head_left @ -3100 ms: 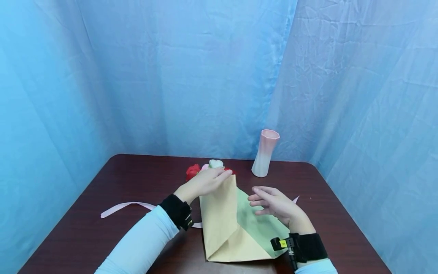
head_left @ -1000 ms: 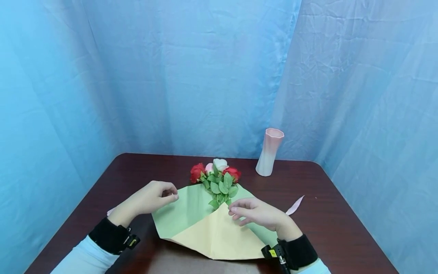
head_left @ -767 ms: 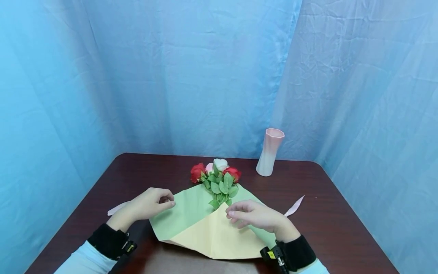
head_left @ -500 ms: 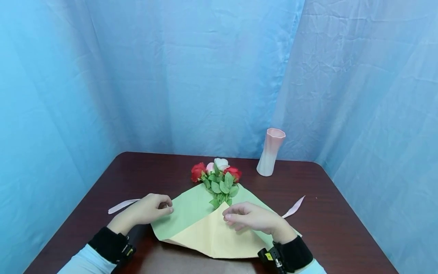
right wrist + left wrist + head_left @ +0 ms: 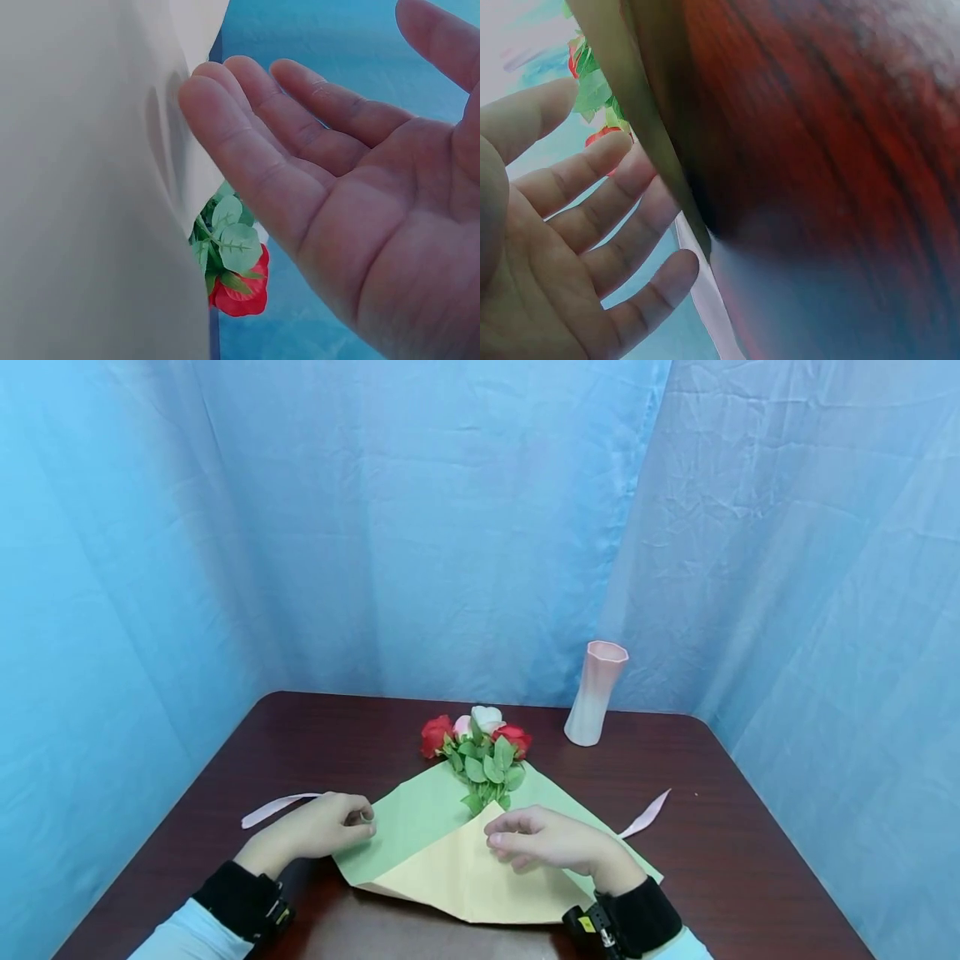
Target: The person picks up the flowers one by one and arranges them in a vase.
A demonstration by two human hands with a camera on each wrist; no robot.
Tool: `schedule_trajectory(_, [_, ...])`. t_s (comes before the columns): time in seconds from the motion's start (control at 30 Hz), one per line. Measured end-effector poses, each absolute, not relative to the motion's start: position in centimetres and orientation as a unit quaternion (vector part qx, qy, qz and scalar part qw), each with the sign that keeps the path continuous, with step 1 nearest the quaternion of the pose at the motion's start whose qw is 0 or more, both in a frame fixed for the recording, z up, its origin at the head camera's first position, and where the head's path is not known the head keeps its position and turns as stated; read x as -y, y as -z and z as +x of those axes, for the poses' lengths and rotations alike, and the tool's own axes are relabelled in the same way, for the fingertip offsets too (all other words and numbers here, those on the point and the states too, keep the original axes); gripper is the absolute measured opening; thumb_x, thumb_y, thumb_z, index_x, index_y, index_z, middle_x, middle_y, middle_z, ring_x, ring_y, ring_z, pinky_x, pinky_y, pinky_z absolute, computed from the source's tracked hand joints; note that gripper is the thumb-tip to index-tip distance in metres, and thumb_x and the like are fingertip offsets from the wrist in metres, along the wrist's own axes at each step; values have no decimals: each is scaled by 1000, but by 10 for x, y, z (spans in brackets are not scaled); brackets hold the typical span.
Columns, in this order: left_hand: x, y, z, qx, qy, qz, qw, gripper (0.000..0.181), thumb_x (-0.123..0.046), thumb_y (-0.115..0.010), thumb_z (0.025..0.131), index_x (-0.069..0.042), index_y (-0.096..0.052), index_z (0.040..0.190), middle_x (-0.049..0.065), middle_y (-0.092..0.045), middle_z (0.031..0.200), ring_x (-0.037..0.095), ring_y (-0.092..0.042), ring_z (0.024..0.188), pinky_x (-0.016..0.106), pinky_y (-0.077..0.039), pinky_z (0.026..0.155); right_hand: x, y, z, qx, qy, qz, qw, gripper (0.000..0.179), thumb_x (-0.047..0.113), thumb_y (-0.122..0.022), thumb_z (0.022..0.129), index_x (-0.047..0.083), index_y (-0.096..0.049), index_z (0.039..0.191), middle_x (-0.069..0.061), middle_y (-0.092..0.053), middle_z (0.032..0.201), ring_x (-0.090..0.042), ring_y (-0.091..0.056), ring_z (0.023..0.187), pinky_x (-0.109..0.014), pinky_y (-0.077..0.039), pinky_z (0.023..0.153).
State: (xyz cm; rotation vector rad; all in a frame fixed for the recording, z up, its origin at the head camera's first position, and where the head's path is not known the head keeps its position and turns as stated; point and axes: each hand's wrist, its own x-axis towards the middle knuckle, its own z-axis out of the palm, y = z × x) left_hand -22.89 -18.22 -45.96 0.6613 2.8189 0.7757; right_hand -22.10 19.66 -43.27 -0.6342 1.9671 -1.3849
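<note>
A sheet of wrapping paper (image 5: 408,818), green inside and cream outside, lies on the table with its near corner folded up over the stems. On it rests a small bouquet of artificial roses (image 5: 487,764) in red, pink and white; the lower stems are hidden under the cream flap (image 5: 457,881). At the paper's left edge is my left hand (image 5: 318,828), fingers relaxed and fingertips at the edge in the left wrist view. My right hand (image 5: 558,843) hovers at or lightly touches the flap, loosely extended fingers (image 5: 251,161) beside the cream surface. Neither hand grips anything.
A pink-and-white ribbed vase (image 5: 595,693) stands near the table's back right. Ribbon ends (image 5: 277,808) stick out left of the paper and another ribbon tip (image 5: 647,814) shows at right. Blue curtains (image 5: 450,527) surround the dark wooden table (image 5: 750,860).
The left side of the paper, folded over the roses earlier, now lies spread out to the left. Since then my left hand has slid down along its edge; my right hand has shifted slightly left.
</note>
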Motion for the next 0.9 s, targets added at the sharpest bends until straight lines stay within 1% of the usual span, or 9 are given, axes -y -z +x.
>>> schedule_trajectory(0.1, [181, 456, -231, -937, -260, 224, 61, 21, -25, -71, 95, -8, -72, 107, -9, -61, 82, 6, -54, 71, 30, -48, 66, -199, 431, -222, -752, 525, -246, 314, 51, 30, -60, 104, -9, -55, 137, -20, -66, 121, -35, -65, 109, -49, -55, 91])
schedule_trajectory(0.27, [178, 444, -235, -934, -267, 236, 30, 19, -24, -70, 97, -8, -72, 108, -10, -61, 84, 7, -54, 74, 30, -48, 66, -206, 427, -226, -748, 536, -256, 295, 54, 29, -56, 106, -10, -49, 142, -24, -59, 135, -39, -61, 118, -46, -53, 95])
schedule_trajectory(0.33, [177, 438, -236, -931, -274, 240, 23, 18, -23, -69, 98, -9, -72, 109, -10, -62, 87, 8, -56, 77, 30, -50, 68, -210, 423, -227, -748, 545, -261, 277, 53, 28, -55, 107, -10, -48, 143, -25, -57, 138, -40, -58, 122, -45, -52, 97])
schedule_trajectory(0.43, [173, 428, -237, -924, -287, 252, 17, 18, -25, -68, 99, -11, -72, 110, -10, -64, 94, 8, -58, 84, 31, -52, 73, -217, 417, -229, -753, 551, -267, 242, 51, 27, -55, 107, -7, -48, 144, -22, -58, 137, -42, -55, 124, -44, -52, 96])
schedule_trajectory(0.53, [168, 421, -238, -918, -300, 260, 18, 17, -25, -68, 99, -14, -71, 111, -9, -65, 99, 10, -60, 89, 33, -53, 76, -225, 411, -229, -762, 552, -265, 210, 50, 27, -56, 107, -4, -49, 145, -18, -61, 135, -40, -56, 123, -43, -53, 95])
schedule_trajectory(0.67, [159, 416, -239, -910, -317, 265, 24, 16, -27, -68, 100, -17, -71, 111, -9, -65, 101, 11, -61, 92, 33, -53, 78, -234, 405, -231, -774, 547, -258, 190, 51, 27, -57, 106, -3, -48, 146, -17, -60, 136, -38, -57, 124, -42, -53, 95])
schedule_trajectory(0.73, [154, 416, -241, -906, -326, 267, 29, 16, -28, -68, 100, -17, -71, 112, -9, -66, 101, 11, -61, 92, 33, -53, 78, -237, 402, -232, -778, 543, -255, 185, 51, 27, -57, 106, -2, -48, 147, -17, -60, 136, -39, -56, 125, -42, -53, 96])
schedule_trajectory(0.9, [139, 417, -246, -897, -333, 285, 48, 22, -29, -67, 100, -13, -70, 114, -8, -66, 101, 11, -61, 91, 33, -53, 78, -245, 398, -234, -792, 531, -245, 175, 52, 28, -58, 105, -3, -48, 146, -17, -60, 136, -39, -56, 125, -43, -53, 95])
